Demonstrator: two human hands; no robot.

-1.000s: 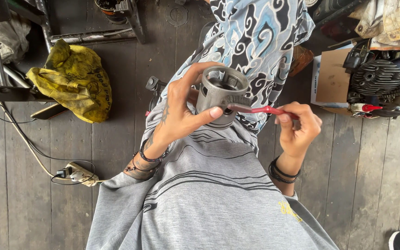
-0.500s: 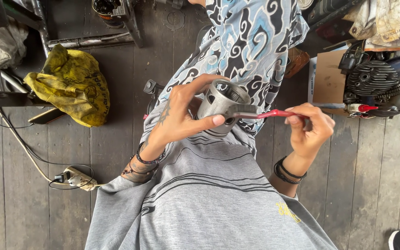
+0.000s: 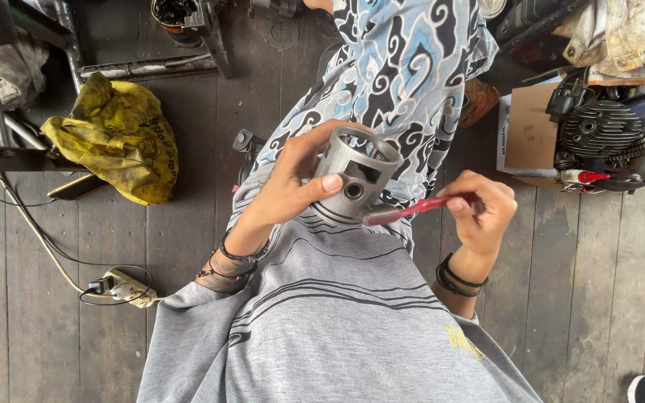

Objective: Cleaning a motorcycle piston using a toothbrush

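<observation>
Left hand (image 3: 289, 190) grips the grey metal piston (image 3: 356, 177) above the lap, right hand (image 3: 479, 213) pinches a red-handled brush (image 3: 419, 209) against its lower skirt; risk: thumb-and-fingertip hold looks light, so brush pressure could roll the piston free onto the plank floor (image 3: 599, 298).

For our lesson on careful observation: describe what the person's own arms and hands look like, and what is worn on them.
Both forearms are bare below grey sleeves. The left hand has dark beaded bracelets and a tattoo at the wrist; the right hand has thin black wristbands.
</observation>
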